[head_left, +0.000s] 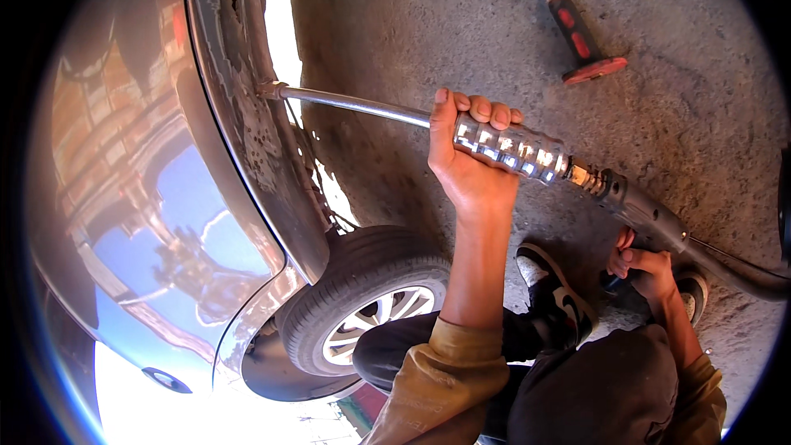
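Observation:
My left hand (474, 177) is wrapped round the ribbed chrome sliding weight (515, 150) of a slide-hammer dent puller. From the weight a bright steel rod (358, 104) runs left, and its tip meets the worn, scraped sill (247, 119) of a car. Behind the weight, past a short threaded section, is the puller's dark gun-shaped body (647, 208), with a cable leaving its rear end. My right hand (647, 268) is closed on the grip below that body. Most of the grip is hidden by my fingers.
The glossy car side (156, 189) fills the left, its wheel (371, 301) close below my left forearm. A tool with a black-and-red grip (574, 29) and red end disc lies on the concrete floor (684, 99). My shoe (556, 297) and knees are below my hands.

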Demonstrator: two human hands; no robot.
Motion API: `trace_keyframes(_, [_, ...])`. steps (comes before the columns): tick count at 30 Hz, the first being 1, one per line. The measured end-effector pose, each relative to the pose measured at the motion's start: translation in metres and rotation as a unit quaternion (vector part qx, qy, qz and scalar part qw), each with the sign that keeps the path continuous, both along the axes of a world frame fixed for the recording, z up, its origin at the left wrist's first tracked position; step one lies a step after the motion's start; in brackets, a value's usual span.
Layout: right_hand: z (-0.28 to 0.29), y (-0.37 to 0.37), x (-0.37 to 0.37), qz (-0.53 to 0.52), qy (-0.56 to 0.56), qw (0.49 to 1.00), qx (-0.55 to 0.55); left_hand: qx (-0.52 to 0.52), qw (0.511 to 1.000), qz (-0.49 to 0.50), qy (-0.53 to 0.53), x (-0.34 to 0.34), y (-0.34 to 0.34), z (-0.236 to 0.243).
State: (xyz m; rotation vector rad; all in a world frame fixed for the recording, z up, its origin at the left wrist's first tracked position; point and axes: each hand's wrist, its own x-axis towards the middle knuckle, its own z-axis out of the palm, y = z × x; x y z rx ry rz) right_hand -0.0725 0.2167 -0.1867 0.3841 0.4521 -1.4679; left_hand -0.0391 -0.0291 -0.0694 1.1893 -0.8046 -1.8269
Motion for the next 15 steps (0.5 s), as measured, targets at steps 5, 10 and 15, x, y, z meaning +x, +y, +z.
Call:
trace_keyframes(5, [0.01, -0.01, -0.008, -0.006, 0.013, 1.0, -0.004, -0.007, 1.0, 0.0, 0.0, -0.006, 0.0, 0.004])
trace_keyframes(10, [0.005, -0.015, 0.0, 0.022, 0.011, 1.0, -0.015, -0.015, 1.0, 0.001, 0.006, 0.008, -0.012, 0.007])
trace_keyframes(15, [0.008, -0.001, -0.007, 0.02, -0.005, 1.0, -0.015, 0.012, 1.0, -0.011, -0.008, -0.005, -0.005, 0.004])
